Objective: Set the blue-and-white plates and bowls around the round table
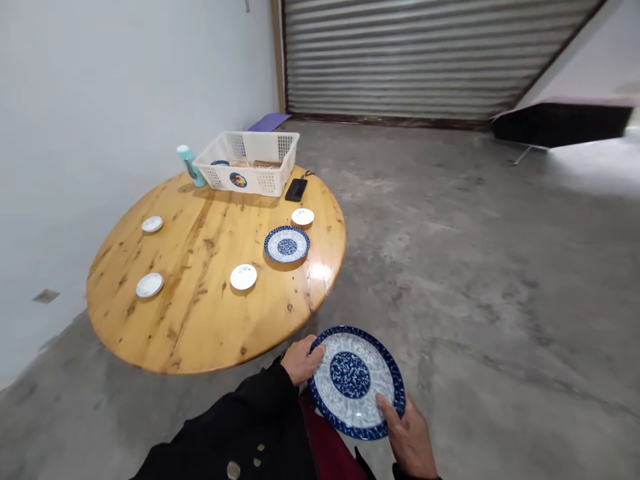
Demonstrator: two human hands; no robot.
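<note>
A blue-and-white patterned plate (357, 407) is held in front of my body, off the right front edge of the round wooden table. My left hand (301, 360) grips its upper left rim with the thumb on top. On the lower right rim, my right hand (411, 433) clasps it, thumb over the face; the fingers underneath are hidden. A matching patterned plate (287, 245) lies on the table. Small white saucers rest around it: one saucer (303, 217) just behind, another saucer (243, 277) to its left front, and two farther left, a rear saucer (153, 224) and a front saucer (149, 285).
At the back of the round wooden table (190, 320) stands a white plastic basket (257, 180) with items inside. A turquoise bottle (192, 167) is left of it, a black phone (296, 190) right. A white wall (75, 120) borders the left; a roller shutter (400, 60) closes the back.
</note>
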